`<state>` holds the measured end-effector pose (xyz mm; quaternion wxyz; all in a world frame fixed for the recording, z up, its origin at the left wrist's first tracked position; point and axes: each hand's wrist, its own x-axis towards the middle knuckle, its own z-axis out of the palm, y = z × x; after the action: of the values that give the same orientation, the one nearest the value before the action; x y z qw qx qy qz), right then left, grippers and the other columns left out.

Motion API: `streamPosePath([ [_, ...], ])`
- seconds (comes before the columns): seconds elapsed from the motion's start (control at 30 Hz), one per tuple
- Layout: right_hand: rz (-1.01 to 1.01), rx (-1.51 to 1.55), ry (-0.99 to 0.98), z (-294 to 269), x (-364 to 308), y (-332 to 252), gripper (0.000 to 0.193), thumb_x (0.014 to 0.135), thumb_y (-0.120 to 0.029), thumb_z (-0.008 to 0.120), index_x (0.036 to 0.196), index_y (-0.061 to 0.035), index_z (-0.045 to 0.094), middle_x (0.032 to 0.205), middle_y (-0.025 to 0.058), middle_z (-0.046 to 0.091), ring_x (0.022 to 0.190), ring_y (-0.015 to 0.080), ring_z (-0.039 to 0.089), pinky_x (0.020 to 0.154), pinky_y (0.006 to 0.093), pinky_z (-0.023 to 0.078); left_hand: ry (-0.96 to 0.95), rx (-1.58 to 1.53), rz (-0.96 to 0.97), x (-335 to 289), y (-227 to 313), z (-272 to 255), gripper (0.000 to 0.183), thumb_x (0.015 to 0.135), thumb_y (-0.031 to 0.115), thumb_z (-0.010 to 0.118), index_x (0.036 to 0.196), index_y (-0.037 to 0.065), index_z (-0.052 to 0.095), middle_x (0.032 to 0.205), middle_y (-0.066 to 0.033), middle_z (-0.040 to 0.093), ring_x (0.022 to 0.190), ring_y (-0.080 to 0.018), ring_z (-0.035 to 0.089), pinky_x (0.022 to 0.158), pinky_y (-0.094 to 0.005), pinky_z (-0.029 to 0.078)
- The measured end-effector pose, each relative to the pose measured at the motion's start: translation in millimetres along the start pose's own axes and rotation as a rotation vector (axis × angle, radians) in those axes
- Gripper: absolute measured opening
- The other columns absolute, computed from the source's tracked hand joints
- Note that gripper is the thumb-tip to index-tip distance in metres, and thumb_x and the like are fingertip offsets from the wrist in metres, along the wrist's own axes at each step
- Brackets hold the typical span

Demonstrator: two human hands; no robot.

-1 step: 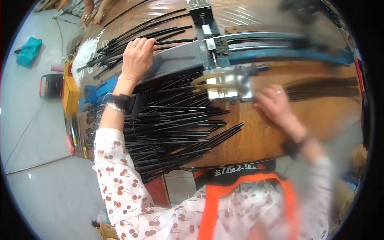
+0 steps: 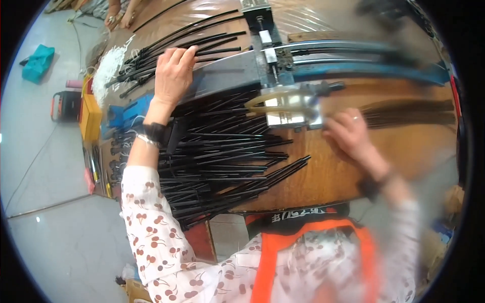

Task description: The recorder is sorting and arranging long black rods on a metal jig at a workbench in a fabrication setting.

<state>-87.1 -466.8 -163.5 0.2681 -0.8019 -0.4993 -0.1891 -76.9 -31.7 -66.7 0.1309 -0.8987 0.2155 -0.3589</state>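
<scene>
My left hand [image 2: 174, 76] is over the black rods at the far left, its fingers curled down and closed. One black rod [image 2: 220, 51] runs out to the right from beside its fingertips; what the fingers hold is hidden. My right hand [image 2: 348, 132], a little blurred, is closed beside the shiny metal block [image 2: 286, 119] of a bench device. Its fingertips are near the block's right edge, and I cannot make out what is in them. A yellowish hose [image 2: 260, 104] loops over the block. Thin brown rods [image 2: 409, 113] lie in a bundle to the right of this hand.
Many black rods [image 2: 222, 166] are piled on the wooden table [image 2: 323, 174] before me. A metal rail [image 2: 343, 44] and a blue bar [image 2: 374, 72] extend right from the device. White strips [image 2: 108, 73] and a yellow box [image 2: 90, 117] are at left. Another person's hands [image 2: 118, 19] show far left.
The whole view has shifted very slightly. Both hands keep nearly the same place and pose against the device and rods.
</scene>
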Motion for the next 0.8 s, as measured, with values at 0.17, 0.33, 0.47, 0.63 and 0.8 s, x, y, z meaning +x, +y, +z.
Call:
streamPosePath([
  [0.17,0.239,0.188,-0.078,-14.4,1.9,3.8,0.009,0.081,-0.008,0.069,0.087,-0.0052,0.064,0.084,0.0111,0.054,0.074,0.0312,0.052,0.064,0.044,0.044,-0.415,-0.342,0.023,-45.2,75.7,-68.4,0.012,0.084,0.029,0.069,0.085,0.019,0.064,0.077,0.0006,0.057,0.084,-0.0192,0.057,0.082,-0.0387,0.039],
  [0.33,0.345,0.21,-0.196,-36.2,41.1,-22.7,0.017,0.08,-0.011,0.075,0.081,-0.0045,0.059,0.076,0.0144,0.052,0.072,0.0347,0.053,0.062,0.0416,0.044,-0.727,-0.32,-0.134,-55.2,97.1,-85.4,0.023,0.085,0.032,0.069,0.084,0.011,0.059,0.08,-0.0039,0.061,0.081,-0.0239,0.06,0.073,-0.0368,0.045],
  [0.47,0.375,0.243,-0.256,-44.2,31.7,-14.7,0.016,0.084,-0.012,0.072,0.081,-0.0042,0.058,0.073,0.0166,0.056,0.067,0.0349,0.057,0.059,0.0424,0.045,-0.663,-0.424,-0.095,-60.7,90.1,-79.4,0.023,0.089,0.027,0.067,0.087,0.007,0.057,0.085,-0.0079,0.06,0.081,-0.0264,0.059,0.07,-0.04,0.051],
  [0.63,0.466,0.416,-0.391,-48.8,38.9,-27.0,0.011,0.089,-0.017,0.067,0.086,-0.0065,0.067,0.078,0.0172,0.066,0.071,0.0361,0.064,0.062,0.0417,0.05,-0.59,-0.6,0.162,-71.4,71.8,-63.7,0.02,0.091,0.021,0.064,0.086,0.006,0.054,0.085,-0.0105,0.054,0.081,-0.0306,0.057,0.068,-0.0396,0.052],
  [0.8,0.301,0.422,-0.311,-40.3,21.1,-24.0,0.015,0.086,-0.026,0.071,0.086,-0.0104,0.072,0.08,0.0129,0.066,0.075,0.0332,0.064,0.066,0.0428,0.051,-0.557,-0.744,0.053,-16.1,121.9,-91.0,0.016,0.09,0.02,0.067,0.086,0.009,0.055,0.073,-0.0064,0.052,0.068,-0.0272,0.06,0.055,-0.0392,0.051],
])
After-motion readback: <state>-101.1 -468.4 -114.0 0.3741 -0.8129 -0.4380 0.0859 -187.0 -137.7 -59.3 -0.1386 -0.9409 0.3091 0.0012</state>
